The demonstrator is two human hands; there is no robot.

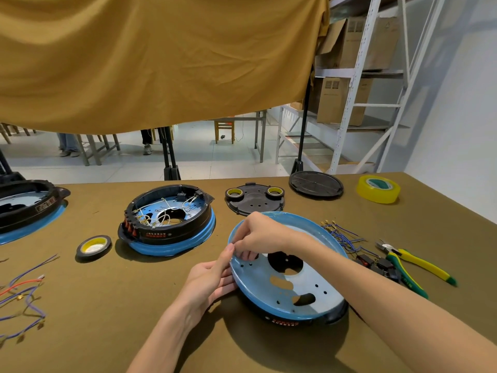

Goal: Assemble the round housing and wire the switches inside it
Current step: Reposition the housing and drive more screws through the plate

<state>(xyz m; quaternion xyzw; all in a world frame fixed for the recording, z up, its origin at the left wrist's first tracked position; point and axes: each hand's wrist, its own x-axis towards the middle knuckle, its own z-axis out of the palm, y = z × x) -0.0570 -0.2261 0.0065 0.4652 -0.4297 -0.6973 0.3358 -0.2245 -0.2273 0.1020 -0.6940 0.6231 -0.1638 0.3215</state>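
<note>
A workshop or small assembly room is shown. A cloth-covered bench [107,305] is spread with part-built housings [166,219], loose wires [24,297], tape rolls [378,189] and pliers [414,265]. Metal shelving [357,84] stacked with cardboard boxes [347,100] is seen behind.

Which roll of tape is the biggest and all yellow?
The yellow tape roll at the far right corner of the table. The other three rolls are smaller and black outside: two on the black plate, one by the wired housing.
</note>
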